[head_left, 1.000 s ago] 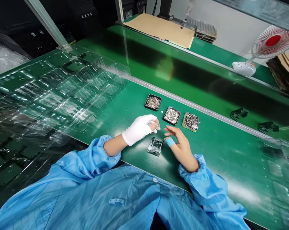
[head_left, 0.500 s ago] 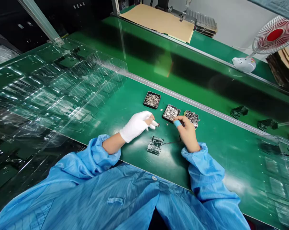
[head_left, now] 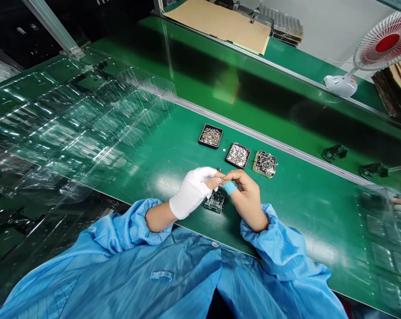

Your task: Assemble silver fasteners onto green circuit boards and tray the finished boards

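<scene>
L hand [head_left: 193,191] & R hand [head_left: 245,195] pinch-closed on tiny metal part [head_left: 222,179] over board [head_left: 215,202]; seat it square, light grip.

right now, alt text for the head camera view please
A white-gloved left hand and a bare right hand pinch a tiny metal part together above a small dark circuit module on a green bench; three small trays of silver parts sit beyond.

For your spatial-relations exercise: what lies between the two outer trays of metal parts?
In the head view, a third black tray of small metal parts sits between the left tray and right tray.
</scene>
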{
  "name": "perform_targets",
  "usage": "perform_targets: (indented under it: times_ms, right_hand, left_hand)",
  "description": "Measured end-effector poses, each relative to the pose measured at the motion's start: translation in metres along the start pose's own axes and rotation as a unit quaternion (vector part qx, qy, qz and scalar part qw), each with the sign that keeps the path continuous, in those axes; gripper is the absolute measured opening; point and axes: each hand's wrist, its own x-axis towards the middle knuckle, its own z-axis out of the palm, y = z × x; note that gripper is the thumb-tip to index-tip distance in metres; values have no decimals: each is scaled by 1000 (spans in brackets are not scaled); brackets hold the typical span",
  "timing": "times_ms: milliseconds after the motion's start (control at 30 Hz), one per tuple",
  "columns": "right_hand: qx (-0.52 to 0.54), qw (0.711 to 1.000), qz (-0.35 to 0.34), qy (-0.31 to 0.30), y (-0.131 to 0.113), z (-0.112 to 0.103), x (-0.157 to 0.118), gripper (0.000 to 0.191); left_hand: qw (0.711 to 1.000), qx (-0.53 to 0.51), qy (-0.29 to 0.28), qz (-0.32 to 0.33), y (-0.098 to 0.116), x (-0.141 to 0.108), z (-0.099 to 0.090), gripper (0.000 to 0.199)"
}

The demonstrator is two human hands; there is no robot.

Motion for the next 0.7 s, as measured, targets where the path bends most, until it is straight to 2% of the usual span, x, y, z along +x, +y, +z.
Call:
perform_targets:
  times_ms: [133, 200, 300, 400, 500, 600, 700]
  right_hand:
    - [19, 999, -5, -30, -3, -1, 2, 7]
    - [22, 998, -10, -51, -4, -2, 2, 11]
    - [65, 994, 20, -88, -6, -3, 3, 15]
    - [93, 987, 60, -115, -7, -5, 3, 21]
    - [68, 988, 53, -126, -8, -14, 4, 19]
    - [45, 996, 34, -73, -6, -31, 3, 13]
    - [17, 1000, 20, -18, 2, -43, -1, 9]
  left_hand:
    - [1000, -8, 1, 19, -4, -2, 0, 30]
    - [998, 28, -14, 57, -2, -2, -3, 26]
    - [989, 96, -47, 107, 0, -2, -7, 21]
    - [982, 126, -66, 121, 0, -1, -8, 21]
    - [976, 162, -67, 129, -3, -3, -12, 22]
    - [956, 228, -40, 182, -10, -10, -22, 41]
    - [913, 342, -99, 197, -23, -17, -31, 71]
